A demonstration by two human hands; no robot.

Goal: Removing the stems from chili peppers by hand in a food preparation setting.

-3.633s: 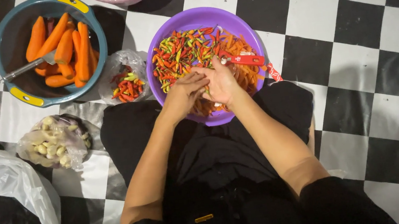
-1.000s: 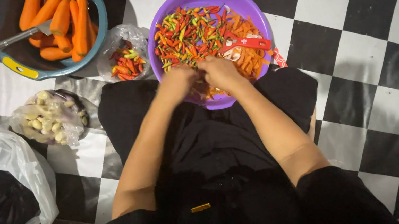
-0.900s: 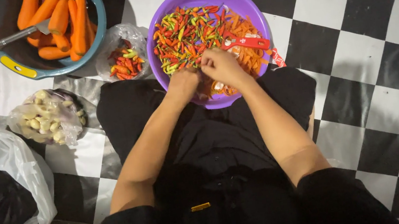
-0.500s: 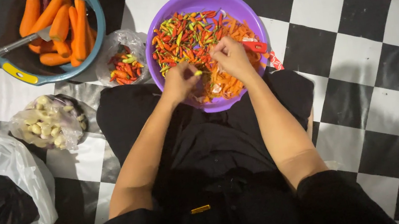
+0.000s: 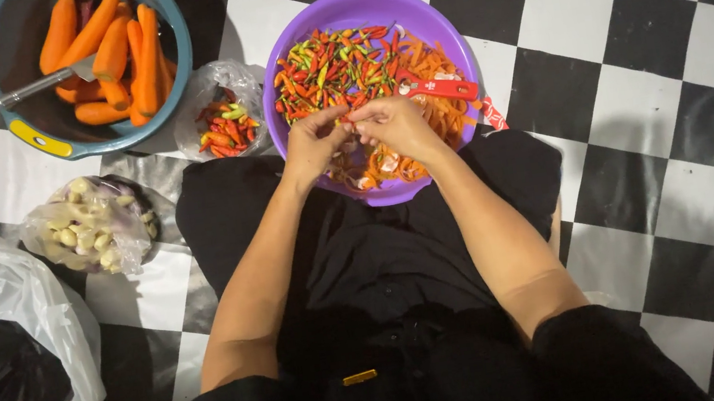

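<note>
My hands have drawn together, left hand (image 5: 315, 144) and right hand (image 5: 396, 123) fingers pinching one chilli (image 5: 352, 116) over the purple bowl (image 5: 445, 34), many chillies (image 5: 329, 69) left.

The purple bowl (image 5: 368, 13) is smooth plastic with a soft shine. The chillies (image 5: 329, 65) in it have glossy, slick skins. The blue tub (image 5: 172, 77) is plastic too, and its carrots (image 5: 108, 54) look matt. A dull metal handle (image 5: 34, 88) lies in the tub. The bags (image 5: 212, 95) are thin, crinkly, see-through plastic. The checkered floor (image 5: 640, 95) is smooth and a bit shiny. The black clothes (image 5: 384, 262) are soft matt cloth.
</note>
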